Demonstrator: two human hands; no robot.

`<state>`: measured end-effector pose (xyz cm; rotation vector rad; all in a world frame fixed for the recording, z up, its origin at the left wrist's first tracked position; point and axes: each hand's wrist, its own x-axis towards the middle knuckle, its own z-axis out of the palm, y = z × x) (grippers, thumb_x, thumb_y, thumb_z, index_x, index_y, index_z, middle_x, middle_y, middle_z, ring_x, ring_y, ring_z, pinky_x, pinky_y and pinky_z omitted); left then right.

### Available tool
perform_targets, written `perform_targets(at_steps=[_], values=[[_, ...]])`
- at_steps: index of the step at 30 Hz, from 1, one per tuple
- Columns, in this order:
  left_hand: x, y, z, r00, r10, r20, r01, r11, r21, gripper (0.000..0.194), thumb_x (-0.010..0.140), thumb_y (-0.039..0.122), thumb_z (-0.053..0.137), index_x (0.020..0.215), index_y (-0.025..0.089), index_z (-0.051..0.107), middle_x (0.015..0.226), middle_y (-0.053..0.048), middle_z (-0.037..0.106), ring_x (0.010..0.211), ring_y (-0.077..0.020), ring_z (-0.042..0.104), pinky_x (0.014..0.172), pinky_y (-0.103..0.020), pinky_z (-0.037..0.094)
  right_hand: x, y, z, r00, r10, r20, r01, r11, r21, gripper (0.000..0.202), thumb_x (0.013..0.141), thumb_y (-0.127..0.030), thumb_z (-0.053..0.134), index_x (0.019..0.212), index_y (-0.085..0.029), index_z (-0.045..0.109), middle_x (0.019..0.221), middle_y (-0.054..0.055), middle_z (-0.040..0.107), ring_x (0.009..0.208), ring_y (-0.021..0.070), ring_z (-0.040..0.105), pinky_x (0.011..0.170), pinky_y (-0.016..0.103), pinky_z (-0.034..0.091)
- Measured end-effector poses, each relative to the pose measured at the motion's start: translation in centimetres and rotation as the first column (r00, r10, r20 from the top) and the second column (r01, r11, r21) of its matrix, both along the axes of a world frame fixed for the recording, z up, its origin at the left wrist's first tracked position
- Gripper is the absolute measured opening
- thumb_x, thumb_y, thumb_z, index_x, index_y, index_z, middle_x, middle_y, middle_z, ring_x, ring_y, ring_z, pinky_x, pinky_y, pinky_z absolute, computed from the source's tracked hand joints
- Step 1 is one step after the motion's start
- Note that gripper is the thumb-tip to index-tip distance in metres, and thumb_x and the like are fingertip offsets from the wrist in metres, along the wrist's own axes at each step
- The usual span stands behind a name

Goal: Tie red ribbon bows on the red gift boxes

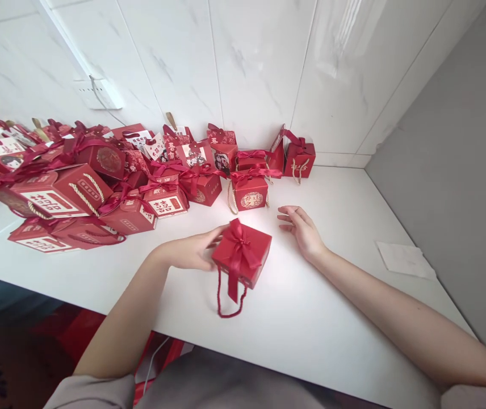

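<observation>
A red gift box (256,243) with a satin ribbon bow (242,245) on top is in front of me, slightly turned. Its dark red cord handle (219,295) hangs toward me. My left hand (198,248) grips the box at its left side, with some fingers hidden behind it. To the right of the box, my right hand (300,230) is held apart from it, fingers loosely spread and holding nothing. Just beyond the box stands another red box with a gold emblem (254,199) and rope handles.
Many red gift boxes crowd the left and back of the white table (311,335), among them a stacked box with a white label (49,201). One small red box (300,162) stands near the tiled wall (260,68). A white paper (405,259) lies at the right edge.
</observation>
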<state>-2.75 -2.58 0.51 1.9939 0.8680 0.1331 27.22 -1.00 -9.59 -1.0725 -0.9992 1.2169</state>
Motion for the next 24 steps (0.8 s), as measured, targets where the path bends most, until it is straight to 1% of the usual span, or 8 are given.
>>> perform_targets(at_steps=[2,5,6,10,13,19,22,24], values=[[-0.7,-0.5,0.7,0.972,0.227,-0.063,-0.22,0.97,0.106,0.07,0.086,0.031,0.056,0.151,0.026,0.032,0.154,-0.011,0.041,0.138,-0.0276,0.046,0.109,-0.043,0.044,0.1,0.2,-0.3,1.0,-0.007,-0.013,0.007,1.0,-0.018,0.029,0.085,-0.054,0.061,0.094,-0.026,0.063,0.12,0.003,0.061,0.104,0.0209,0.062,0.078,0.032,0.051],[0.1,-1.7,2.2,0.822,0.569,0.023,-0.538,0.764,0.357,0.056,0.094,0.041,0.043,0.147,0.023,0.039,0.149,-0.011,0.048,0.134,-0.0258,0.05,0.112,-0.045,0.04,0.1,0.2,-0.4,1.0,-0.007,-0.028,0.006,1.0,-0.031,0.029,0.083,-0.054,0.063,0.092,-0.027,0.063,0.117,0.002,0.063,0.1,0.0195,0.062,0.077,0.03,0.051],[0.9,-2.4,2.9,0.804,0.593,0.045,-0.558,0.727,0.399,0.057,0.095,0.047,0.042,0.147,0.025,0.038,0.148,-0.009,0.049,0.134,-0.0256,0.05,0.111,-0.044,0.041,0.1,0.2,-0.5,0.999,-0.007,-0.033,0.006,0.999,-0.034,0.029,0.082,-0.054,0.064,0.092,-0.027,0.063,0.116,0.001,0.063,0.099,0.019,0.063,0.076,0.03,0.051],[5.6,-6.1,4.2,0.902,0.389,-0.186,-0.269,0.844,0.464,0.083,0.081,0.067,0.056,0.152,0.032,0.03,0.147,-0.009,0.048,0.13,-0.0331,0.051,0.102,-0.046,0.046,0.2,0.3,-0.4,0.998,-0.007,-0.056,0.004,0.998,-0.056,0.03,0.079,-0.055,0.067,0.089,-0.027,0.063,0.113,0.0,0.064,0.094,0.0175,0.065,0.075,0.029,0.051],[8.0,-8.4,3.9,0.85,0.422,-0.314,-0.192,0.805,0.561,0.094,0.077,0.061,0.063,0.155,0.027,0.024,0.134,-0.016,0.055,0.11,-0.0373,0.062,0.088,-0.049,0.051,0.4,0.4,-0.3,0.998,-0.007,-0.066,0.002,0.997,-0.081,0.031,0.077,-0.054,0.069,0.088,-0.027,0.062,0.11,0.0,0.064,0.09,0.0166,0.066,0.072,0.028,0.051],[3.5,-11.2,4.2,0.799,0.566,-0.203,-0.425,0.771,0.475,0.095,0.079,0.057,0.064,0.156,0.031,0.015,0.147,-0.012,0.046,0.125,-0.0338,0.056,0.095,-0.043,0.053,0.5,0.4,-0.3,0.998,-0.008,-0.067,0.002,0.995,-0.095,0.032,0.075,-0.053,0.071,0.089,-0.026,0.061,0.106,0.0,0.064,0.083,0.0149,0.067,0.068,0.027,0.051],[-0.6,-13.6,4.9,0.663,0.745,-0.076,-0.624,0.606,0.493,0.093,0.077,0.058,0.067,0.154,0.033,0.021,0.148,-0.008,0.046,0.127,-0.0322,0.055,0.093,-0.039,0.056,0.4,0.2,-0.4,0.999,-0.004,-0.051,-0.001,0.996,-0.091,0.033,0.075,-0.053,0.072,0.09,-0.025,0.062,0.106,0.001,0.065,0.082,0.015,0.067,0.068,0.027,0.051],[-2.8,-15.8,5.3,0.47,0.882,0.037,-0.724,0.362,0.587,0.099,0.07,0.061,0.071,0.153,0.04,0.021,0.142,-0.004,0.052,0.118,-0.0318,0.06,0.086,-0.041,0.059,0.4,0.1,-0.4,1.0,0.003,-0.031,-0.006,0.997,-0.082,0.034,0.076,-0.054,0.071,0.092,-0.025,0.062,0.106,0.001,0.065,0.082,0.015,0.067,0.068,0.027,0.051]])
